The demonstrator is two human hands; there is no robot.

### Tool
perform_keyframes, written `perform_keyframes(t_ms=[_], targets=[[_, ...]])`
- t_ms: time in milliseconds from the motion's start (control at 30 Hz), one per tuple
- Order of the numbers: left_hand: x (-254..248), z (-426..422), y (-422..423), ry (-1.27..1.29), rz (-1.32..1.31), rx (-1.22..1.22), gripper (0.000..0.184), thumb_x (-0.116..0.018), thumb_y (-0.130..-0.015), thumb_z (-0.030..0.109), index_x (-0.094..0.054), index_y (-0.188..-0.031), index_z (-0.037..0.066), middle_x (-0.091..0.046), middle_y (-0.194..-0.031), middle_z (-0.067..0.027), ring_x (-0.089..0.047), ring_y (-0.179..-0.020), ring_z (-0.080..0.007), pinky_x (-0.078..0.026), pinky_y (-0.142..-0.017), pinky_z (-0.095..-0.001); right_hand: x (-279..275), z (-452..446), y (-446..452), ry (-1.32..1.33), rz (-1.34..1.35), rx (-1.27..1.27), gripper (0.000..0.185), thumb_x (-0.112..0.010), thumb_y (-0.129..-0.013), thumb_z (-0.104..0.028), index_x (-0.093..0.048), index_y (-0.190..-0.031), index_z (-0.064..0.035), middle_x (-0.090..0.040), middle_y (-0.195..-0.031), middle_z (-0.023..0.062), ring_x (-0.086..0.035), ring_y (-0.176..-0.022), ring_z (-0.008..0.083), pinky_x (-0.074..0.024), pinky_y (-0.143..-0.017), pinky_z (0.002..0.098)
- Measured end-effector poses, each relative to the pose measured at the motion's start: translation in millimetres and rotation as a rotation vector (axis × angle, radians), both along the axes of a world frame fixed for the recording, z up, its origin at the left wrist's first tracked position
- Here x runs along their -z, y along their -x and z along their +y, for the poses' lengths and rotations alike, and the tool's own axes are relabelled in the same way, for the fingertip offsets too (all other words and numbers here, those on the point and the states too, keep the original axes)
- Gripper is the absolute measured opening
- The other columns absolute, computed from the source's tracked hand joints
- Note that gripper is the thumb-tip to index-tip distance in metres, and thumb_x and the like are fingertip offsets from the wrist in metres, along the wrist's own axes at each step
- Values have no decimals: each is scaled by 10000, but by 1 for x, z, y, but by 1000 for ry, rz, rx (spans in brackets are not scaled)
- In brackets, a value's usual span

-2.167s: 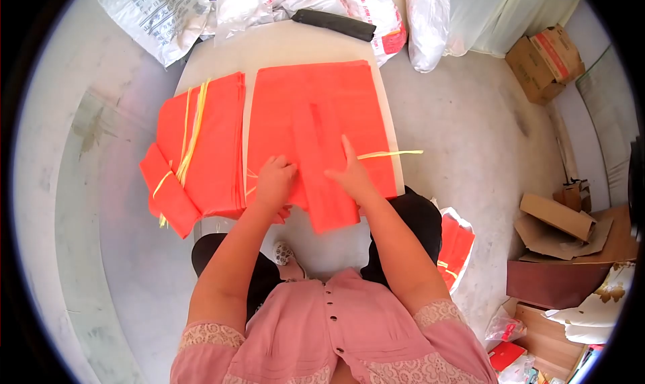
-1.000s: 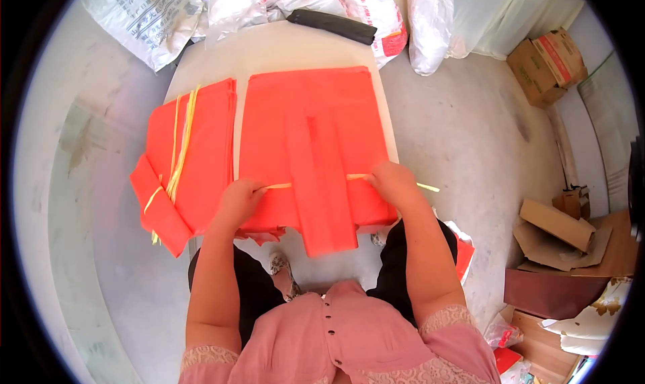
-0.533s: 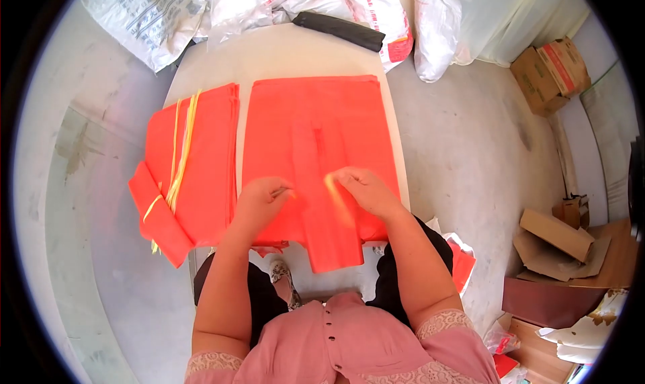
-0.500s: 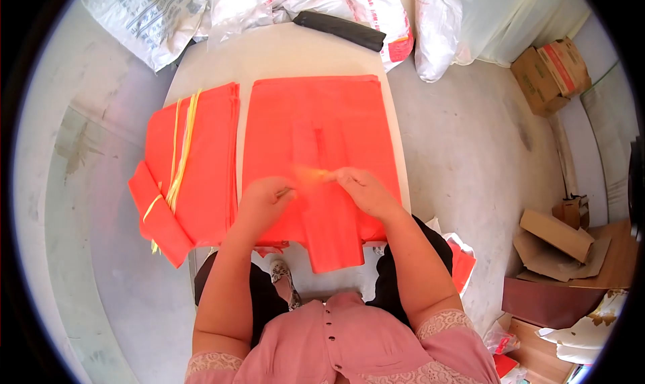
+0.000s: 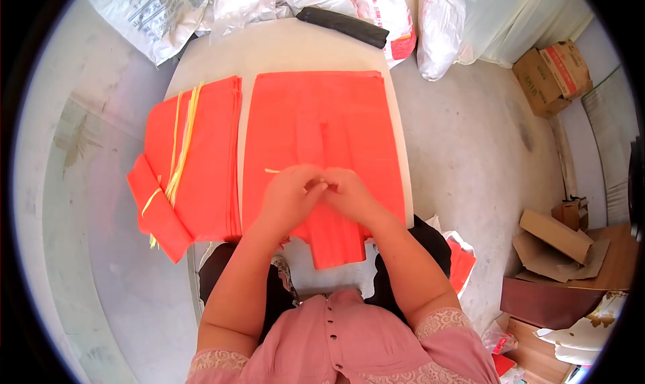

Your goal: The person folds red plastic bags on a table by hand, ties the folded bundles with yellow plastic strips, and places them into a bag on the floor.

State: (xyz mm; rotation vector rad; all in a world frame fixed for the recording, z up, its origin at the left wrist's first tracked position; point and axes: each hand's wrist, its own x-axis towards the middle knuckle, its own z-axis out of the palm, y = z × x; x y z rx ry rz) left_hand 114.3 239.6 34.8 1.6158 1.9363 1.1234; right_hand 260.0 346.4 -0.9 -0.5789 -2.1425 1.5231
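My left hand (image 5: 294, 192) and my right hand (image 5: 344, 193) meet over a folded red bundle (image 5: 338, 239), fingertips pinched together. A short end of yellow tie (image 5: 271, 171) sticks out beside my left hand; the rest of the tie is hidden by the fingers. The bundle lies lengthwise on a flat red stack (image 5: 269, 118), its near end past the table edge. To the left, another red stack (image 5: 211, 132) carries loose yellow ties (image 5: 183, 149) and a small tied red bundle (image 5: 160, 212).
The pale table (image 5: 228, 55) has a black roll (image 5: 342, 26) at its far side, with white bags (image 5: 386, 11) behind. Cardboard boxes (image 5: 552, 77) stand on the floor at the right. An open carton (image 5: 557, 246) and a bag with red pieces (image 5: 459, 266) are nearer.
Both hands were apart at the bundle's sides, holding the yellow tie, and have now come together above its middle. The blurred yellow end near my right hand is now mostly covered.
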Motion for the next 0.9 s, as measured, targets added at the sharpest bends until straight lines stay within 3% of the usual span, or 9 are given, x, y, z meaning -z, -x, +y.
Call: perform_keyframes(t_ms=[133,300,400,500,600,700,800,900], targets=[[-5,2,-3,-34,-180,-107,217,-722,-882,86,-694,-1090,35,-704,-980,-113,-655,-819,-258,-531,-747,-387,7,1,0,40,-44,29,154,-666,-985,-111,-744,-1078,-16,-719,-908,151,-676,-780,254,-526,-726,374],[10,4,11,131,-18,-14,219,-743,-885,103,-717,-1087,23,-701,-994,-132,-650,-809,-295,-531,-759,-402,19,0,5,106,39,81,184,-621,-1040,-143,-727,-1065,5,-733,-916,137,-684,-810,210,-537,-752,355],[14,5,12,109,35,-27,181,-744,-890,118,-736,-1040,17,-697,-948,-140,-652,-821,-320,-530,-761,-421,11,2,1,101,-6,43,205,-619,-1044,-157,-657,-1163,5,-734,-909,150,-709,-844,227,-549,-781,364],[19,5,13,91,81,-54,141,-741,-906,109,-725,-1005,9,-682,-891,-136,-648,-821,-311,-515,-739,-414,18,1,3,119,-31,113,267,-612,-1042,-142,-566,-1267,-7,-733,-943,160,-727,-900,270,-555,-800,388],[23,7,12,107,96,-102,123,-721,-928,111,-707,-985,3,-669,-872,-140,-650,-835,-319,-509,-737,-419,10,-5,2,115,-29,182,285,-623,-1005,-51,-538,-1275,-25,-704,-1027,126,-702,-1053,230,-544,-905,363],[27,7,12,123,106,-112,124,-696,-947,125,-694,-980,6,-661,-876,-144,-650,-855,-336,-509,-745,-432,3,-5,0,-197,-105,201,364,-640,-924,25,-572,-1277,-27,-687,-1010,132,-698,-1010,298,-552,-846,398],[28,9,10,112,127,-75,120,-683,-959,135,-683,-986,17,-653,-888,-143,-644,-867,-340,-507,-751,-439,20,4,3,-747,8,143,374,-649,-841,57,-646,-1209,-8,-669,-995,135,-668,-938,346,-547,-798,441],[26,7,12,99,134,-36,113,-679,-965,137,-673,-987,26,-641,-897,-141,-634,-871,-338,-502,-750,-439,15,2,4,-733,59,189,300,-649,-805,68,-725,-1082,-16,-665,-1000,121,-638,-894,351,-537,-768,453]])
